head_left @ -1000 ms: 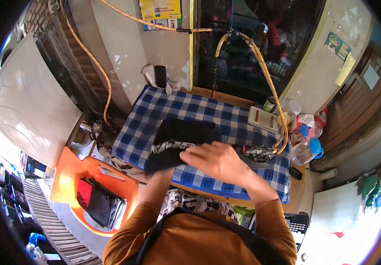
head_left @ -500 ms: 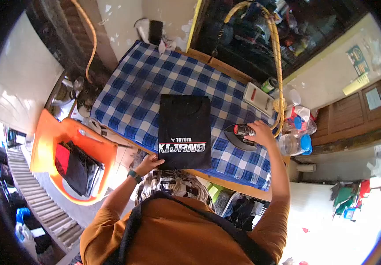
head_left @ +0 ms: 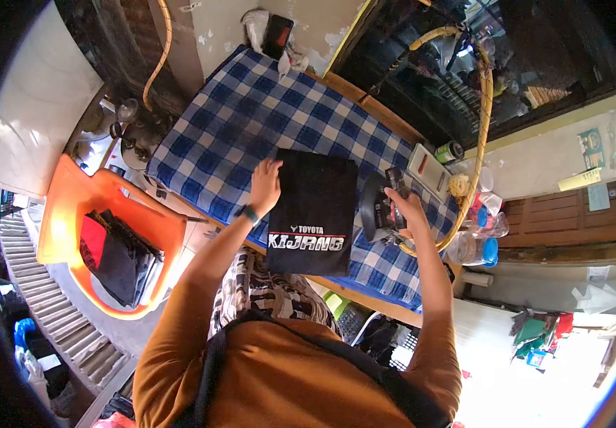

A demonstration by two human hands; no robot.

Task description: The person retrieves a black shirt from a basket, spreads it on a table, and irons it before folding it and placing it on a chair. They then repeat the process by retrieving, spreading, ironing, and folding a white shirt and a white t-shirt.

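A folded black T-shirt [head_left: 313, 200] with "TOYOTA KIJANG" printed in white lies on a blue-and-white checked cloth [head_left: 229, 107] spread over the table. My left hand [head_left: 266, 189], a watch on its wrist, is at the shirt's upper left edge. Its fingers are loosely extended and hold nothing. To the right of the shirt, my right hand [head_left: 406, 205] grips a clothes iron [head_left: 379, 210] by the handle. The iron is tilted, with its dark soleplate turned toward the shirt. Its yellow cord [head_left: 485, 128] loops up behind it.
On the left, an orange plastic chair [head_left: 62, 214] carries a stack of folded dark clothes [head_left: 119, 260]. A white tray [head_left: 429, 171] and a can [head_left: 449, 152] stand at the table's right rear, near clear plastic jars [head_left: 468, 248]. A phone [head_left: 277, 37] lies at the far corner.
My left hand has moved from the shirt's lower left corner up to its upper left edge. The iron has tipped up from the cloth in my right hand.
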